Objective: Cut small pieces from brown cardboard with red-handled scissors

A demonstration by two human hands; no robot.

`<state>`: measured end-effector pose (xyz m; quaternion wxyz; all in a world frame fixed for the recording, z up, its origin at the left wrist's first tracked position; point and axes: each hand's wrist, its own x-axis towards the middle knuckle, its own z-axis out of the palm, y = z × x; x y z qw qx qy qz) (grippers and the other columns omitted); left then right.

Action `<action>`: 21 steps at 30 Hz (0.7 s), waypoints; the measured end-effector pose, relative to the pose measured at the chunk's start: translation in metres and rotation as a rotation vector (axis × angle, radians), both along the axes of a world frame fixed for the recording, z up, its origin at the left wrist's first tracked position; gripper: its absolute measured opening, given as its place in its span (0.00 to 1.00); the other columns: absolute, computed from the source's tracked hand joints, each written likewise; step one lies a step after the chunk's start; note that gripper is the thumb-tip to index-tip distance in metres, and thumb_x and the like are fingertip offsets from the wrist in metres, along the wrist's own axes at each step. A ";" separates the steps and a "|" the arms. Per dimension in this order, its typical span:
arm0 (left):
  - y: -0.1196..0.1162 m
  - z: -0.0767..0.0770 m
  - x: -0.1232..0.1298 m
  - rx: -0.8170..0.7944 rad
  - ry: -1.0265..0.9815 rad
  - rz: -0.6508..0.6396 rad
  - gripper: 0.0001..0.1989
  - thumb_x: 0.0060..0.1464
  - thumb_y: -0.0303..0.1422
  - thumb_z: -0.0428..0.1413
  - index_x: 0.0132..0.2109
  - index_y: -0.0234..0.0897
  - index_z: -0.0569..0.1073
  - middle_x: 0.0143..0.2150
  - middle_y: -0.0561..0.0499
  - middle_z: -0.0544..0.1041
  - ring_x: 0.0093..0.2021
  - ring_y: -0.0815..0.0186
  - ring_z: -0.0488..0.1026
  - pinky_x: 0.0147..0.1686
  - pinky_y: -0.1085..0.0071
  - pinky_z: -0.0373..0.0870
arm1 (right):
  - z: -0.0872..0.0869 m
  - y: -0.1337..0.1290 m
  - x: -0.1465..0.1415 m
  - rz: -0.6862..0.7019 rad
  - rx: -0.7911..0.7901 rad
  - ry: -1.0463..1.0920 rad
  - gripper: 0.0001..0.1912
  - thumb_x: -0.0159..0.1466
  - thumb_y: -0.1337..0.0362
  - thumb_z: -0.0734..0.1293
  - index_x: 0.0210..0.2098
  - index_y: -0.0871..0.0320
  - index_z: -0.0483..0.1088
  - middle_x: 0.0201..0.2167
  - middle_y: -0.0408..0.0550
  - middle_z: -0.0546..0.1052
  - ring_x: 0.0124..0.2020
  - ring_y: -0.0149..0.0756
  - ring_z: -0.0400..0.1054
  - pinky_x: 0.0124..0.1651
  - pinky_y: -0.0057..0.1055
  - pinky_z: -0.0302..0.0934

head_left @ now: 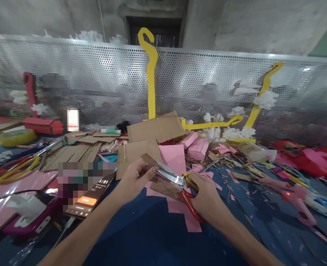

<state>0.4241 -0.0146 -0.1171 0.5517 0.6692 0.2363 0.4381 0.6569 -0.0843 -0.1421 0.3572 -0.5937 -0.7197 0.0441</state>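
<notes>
Right hand (207,199) fingers closed round red-handled steel scissors (177,183), blades pointing upper-left; left hand (137,177) pinches brown cardboard strip (152,161); strip's lower end hidden behind blades.

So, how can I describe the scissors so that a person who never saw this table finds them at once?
Start at the tall yellow hook shape on the perforated metal screen and come straight down to the blue table. There the right hand holds the scissors, cutting a brown cardboard piece held by the left hand. Only they have red handles with shiny blades.
</notes>
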 end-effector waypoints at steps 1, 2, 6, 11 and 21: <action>0.000 0.000 0.000 0.023 0.006 0.024 0.09 0.61 0.35 0.57 0.44 0.34 0.75 0.37 0.46 0.82 0.36 0.63 0.80 0.40 0.66 0.80 | -0.001 0.000 0.000 0.000 0.003 -0.004 0.11 0.55 0.71 0.67 0.26 0.55 0.59 0.25 0.41 0.68 0.27 0.33 0.58 0.29 0.27 0.49; 0.000 0.000 0.000 0.040 0.013 0.051 0.09 0.60 0.35 0.58 0.43 0.33 0.76 0.37 0.46 0.82 0.36 0.64 0.80 0.40 0.67 0.79 | -0.001 0.000 0.001 -0.001 0.007 -0.008 0.10 0.55 0.71 0.67 0.26 0.55 0.59 0.24 0.41 0.67 0.26 0.33 0.58 0.29 0.27 0.48; 0.000 -0.002 0.002 0.057 0.019 0.119 0.10 0.58 0.35 0.60 0.42 0.32 0.78 0.38 0.45 0.82 0.37 0.62 0.80 0.41 0.65 0.79 | -0.001 0.000 0.001 -0.005 0.030 -0.024 0.09 0.54 0.72 0.66 0.25 0.55 0.60 0.23 0.41 0.66 0.25 0.32 0.56 0.28 0.27 0.47; 0.001 -0.010 0.001 0.052 -0.039 0.091 0.10 0.60 0.36 0.59 0.44 0.33 0.78 0.38 0.45 0.82 0.36 0.63 0.80 0.41 0.66 0.78 | -0.001 -0.001 -0.002 0.020 0.030 -0.022 0.10 0.53 0.71 0.66 0.23 0.54 0.59 0.20 0.40 0.65 0.23 0.32 0.55 0.27 0.28 0.45; -0.001 -0.008 0.002 0.017 -0.072 0.096 0.11 0.59 0.37 0.60 0.42 0.31 0.77 0.34 0.46 0.81 0.34 0.63 0.80 0.38 0.67 0.78 | -0.003 -0.001 -0.004 0.025 0.005 0.007 0.12 0.54 0.71 0.66 0.22 0.54 0.57 0.18 0.38 0.63 0.22 0.30 0.53 0.25 0.27 0.45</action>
